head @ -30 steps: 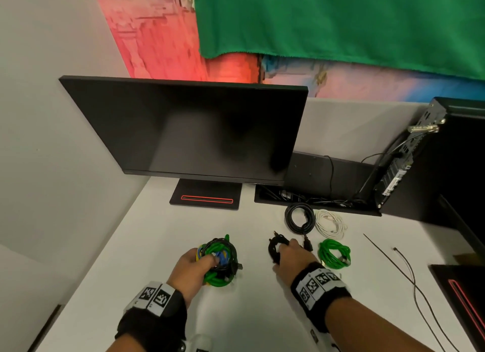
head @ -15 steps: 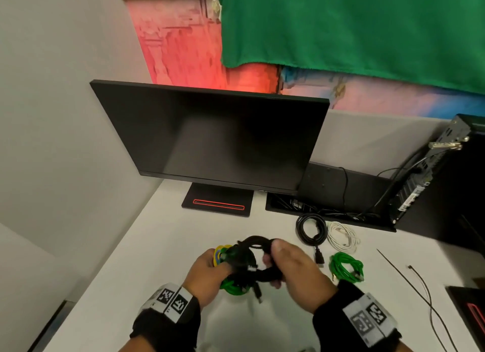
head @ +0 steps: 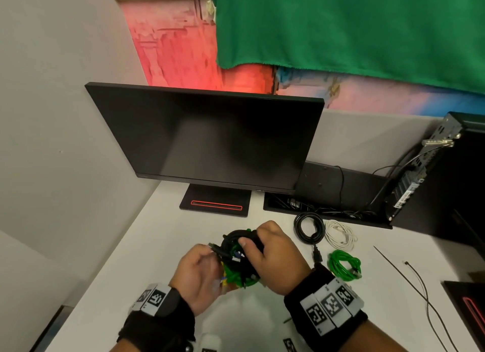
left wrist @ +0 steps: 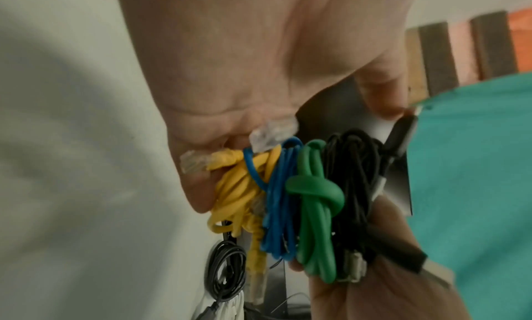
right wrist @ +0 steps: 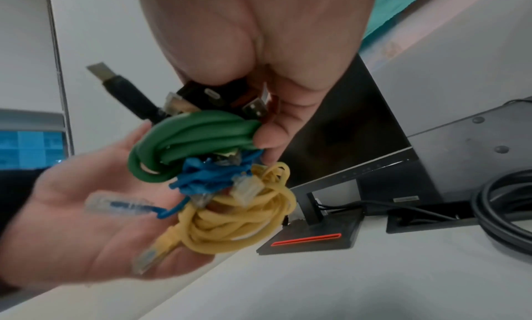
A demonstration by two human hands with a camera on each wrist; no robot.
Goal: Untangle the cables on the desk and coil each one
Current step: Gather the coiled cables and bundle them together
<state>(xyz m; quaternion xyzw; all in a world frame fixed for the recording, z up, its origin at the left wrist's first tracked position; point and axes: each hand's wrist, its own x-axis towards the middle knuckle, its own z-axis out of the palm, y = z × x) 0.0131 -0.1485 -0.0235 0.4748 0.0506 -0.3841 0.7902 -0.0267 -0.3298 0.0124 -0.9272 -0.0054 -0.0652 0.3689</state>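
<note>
Above the white desk [head: 147, 246], both hands hold one bundle of small coils. It stacks a yellow cable [left wrist: 236, 188], a blue cable [left wrist: 279, 199], a knotted green cable [left wrist: 313, 199] and a black cable [left wrist: 354, 177]. My right hand [head: 273, 259] grips the black coil [head: 236, 236] and green coil [right wrist: 195, 129] from the right, with its fingers curled round them. My left hand [head: 194, 273] cups the bundle from the left. Its palm [right wrist: 72, 211] lies open under the blue [right wrist: 207, 179] and yellow [right wrist: 239, 222] coils. A black USB plug [right wrist: 120, 85] sticks out of the bundle.
On the desk to the right lie a black coil [head: 308, 227], a white coil [head: 339, 235] and a green coil [head: 343, 265]. Thin loose ties [head: 409, 280] lie further right. The monitor [head: 210, 139] on its base [head: 215, 203], a cable slot [head: 315, 210] and a small computer [head: 420, 168] stand behind.
The right hand carried its black coil left onto the coloured bundle in the left hand. Both hands lifted it off the desk; the right now grips the stack and the left palm has opened.
</note>
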